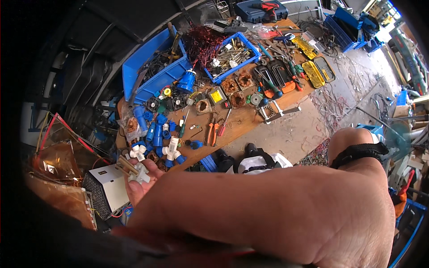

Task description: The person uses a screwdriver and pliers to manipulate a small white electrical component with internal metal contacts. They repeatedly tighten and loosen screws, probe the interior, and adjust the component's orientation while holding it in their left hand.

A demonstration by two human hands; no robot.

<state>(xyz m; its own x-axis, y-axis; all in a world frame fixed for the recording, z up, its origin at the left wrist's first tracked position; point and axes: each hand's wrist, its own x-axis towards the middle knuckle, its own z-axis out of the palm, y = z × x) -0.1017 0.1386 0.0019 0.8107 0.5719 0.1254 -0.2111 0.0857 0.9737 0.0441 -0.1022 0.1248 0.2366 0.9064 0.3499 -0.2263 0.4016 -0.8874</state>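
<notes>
At the lower left my left hand [135,193] grips a white plastic part with brass-coloured pins [141,174], its fingers curled around the piece. My right hand [286,210] is raised very close to the camera and fills the lower picture, with a black band [359,154] around its wrist; its fingertips are hidden. Just beyond the left hand, a white pipe-like fitting [171,148] lies by the table's edge. Several blue plastic connectors [157,135] are heaped beside it.
A wooden table [239,127] holds a blue crate of metal pieces [232,58], a larger blue bin [154,67], copper windings [237,99], orange-handled pliers [211,132] and other hand tools. A white box [108,185] stands at left. Wire scraps [333,107] litter the floor at right.
</notes>
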